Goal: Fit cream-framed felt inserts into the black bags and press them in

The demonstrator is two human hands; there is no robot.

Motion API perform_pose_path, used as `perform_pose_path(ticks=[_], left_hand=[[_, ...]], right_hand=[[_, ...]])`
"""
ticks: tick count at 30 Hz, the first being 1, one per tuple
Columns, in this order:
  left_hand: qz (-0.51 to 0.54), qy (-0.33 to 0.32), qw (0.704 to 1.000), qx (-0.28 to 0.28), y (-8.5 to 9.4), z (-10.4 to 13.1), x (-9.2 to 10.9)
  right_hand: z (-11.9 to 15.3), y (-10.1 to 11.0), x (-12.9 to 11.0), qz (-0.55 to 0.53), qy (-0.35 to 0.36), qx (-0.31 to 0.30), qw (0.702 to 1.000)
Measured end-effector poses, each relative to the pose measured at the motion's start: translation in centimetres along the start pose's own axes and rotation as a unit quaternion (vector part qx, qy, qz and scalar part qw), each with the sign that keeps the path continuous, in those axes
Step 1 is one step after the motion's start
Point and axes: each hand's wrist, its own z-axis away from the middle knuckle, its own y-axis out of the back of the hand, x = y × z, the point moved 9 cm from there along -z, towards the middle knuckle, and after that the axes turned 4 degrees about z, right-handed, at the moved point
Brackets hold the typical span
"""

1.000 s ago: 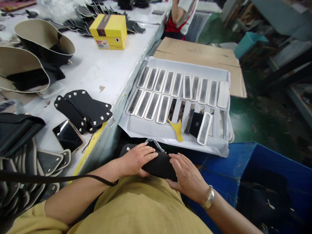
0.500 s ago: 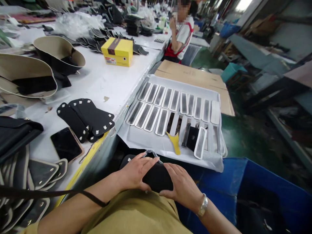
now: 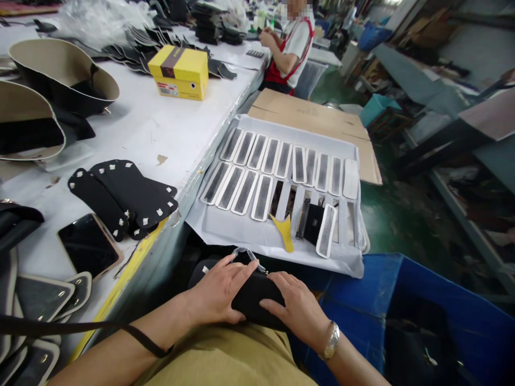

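My left hand (image 3: 217, 292) and my right hand (image 3: 300, 305) hold a black bag (image 3: 255, 295) between them, close against my body. The left fingers wrap over its left end, near a loop (image 3: 241, 251) covered in clear plastic. The right thumb lies across its front face and the right fingers are over the top edge. My hands hide much of the bag, so its exact kind is unclear. Just left of my left hand, a dark piece with a white tab (image 3: 197, 272) shows. Beyond the hands lies a yellow Y-shaped piece (image 3: 285, 233).
White-rimmed strips (image 3: 263, 198) lie in rows on a paper-covered board (image 3: 225, 230). Black tabbed panels (image 3: 132, 193), a phone (image 3: 89, 244) and a yellow box (image 3: 181, 75) are on the left table. A blue bin (image 3: 362, 300) stands at right. A co-worker (image 3: 287, 53) is at the back.
The view has shifted, so the table things sit further left. My right thumb is higher on the bag's face. The co-worker's raised hand has come down in front of the chest.
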Motion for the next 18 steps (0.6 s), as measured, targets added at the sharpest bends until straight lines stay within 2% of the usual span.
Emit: perform_pose_path(ticks=[7, 10, 13, 15, 18], left_hand=[[0.002, 0.012, 1.000, -0.014, -0.2, -0.3, 0.3], [-0.003, 0.036, 0.999, -0.026, 0.9, 0.3, -0.6], [0.006, 0.098, 0.995, -0.004, 3.6, 2.5, -3.5], [0.049, 0.169, 0.984, 0.029, 5.2, 4.8, -6.2], [0.159, 0.274, 0.945, 0.088, 5.7, 8.2, -9.6]], right_hand=[[-1.1, 0.1, 0.3, -0.012, -0.025, -0.020, 0.999], [-1.3, 0.0, 0.5, -0.026, -0.031, -0.018, 0.999], [-1.3, 0.0, 0.8, -0.039, -0.035, -0.013, 0.999], [-1.4, 0.1, 0.9, -0.039, -0.034, -0.012, 0.999], [-1.8, 0.3, 0.5, -0.023, -0.020, -0.006, 1.000]])
